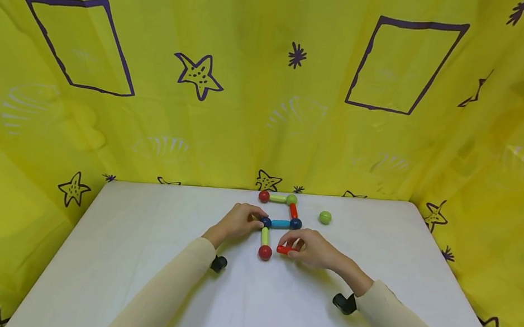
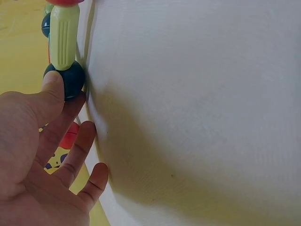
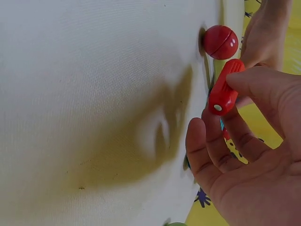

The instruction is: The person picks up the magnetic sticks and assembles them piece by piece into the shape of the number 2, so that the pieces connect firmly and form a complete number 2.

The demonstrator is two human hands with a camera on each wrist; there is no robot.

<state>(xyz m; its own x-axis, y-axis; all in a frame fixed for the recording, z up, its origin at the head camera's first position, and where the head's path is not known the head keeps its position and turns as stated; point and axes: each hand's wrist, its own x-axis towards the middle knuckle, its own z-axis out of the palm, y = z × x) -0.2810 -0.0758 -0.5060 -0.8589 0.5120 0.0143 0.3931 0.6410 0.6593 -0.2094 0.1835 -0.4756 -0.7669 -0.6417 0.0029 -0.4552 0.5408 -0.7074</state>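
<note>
My left hand (image 1: 242,220) pinches a dark blue ball (image 2: 73,81) between thumb and fingertips; its other fingers spread loosely. A pale green rod (image 2: 64,37) joins this ball to a red ball (image 1: 265,253) nearer me. From the same ball a light blue rod (image 1: 280,224) runs to a second dark blue ball (image 1: 296,224). Beyond it, a red rod (image 1: 293,211), a green ball (image 1: 291,199), another pale green rod (image 1: 278,199) and a red ball (image 1: 264,196) continue the chain. Right of the near red ball, my right hand (image 1: 312,248) pinches a loose red rod (image 3: 225,87), apart from the chain.
A loose green ball (image 1: 325,217) lies on the white table (image 1: 151,260), right of the chain. Yellow patterned curtain (image 1: 237,126) hangs behind and along both sides of the table. A black wrist device (image 1: 345,303) sits under the right wrist, and another (image 1: 219,263) under the left.
</note>
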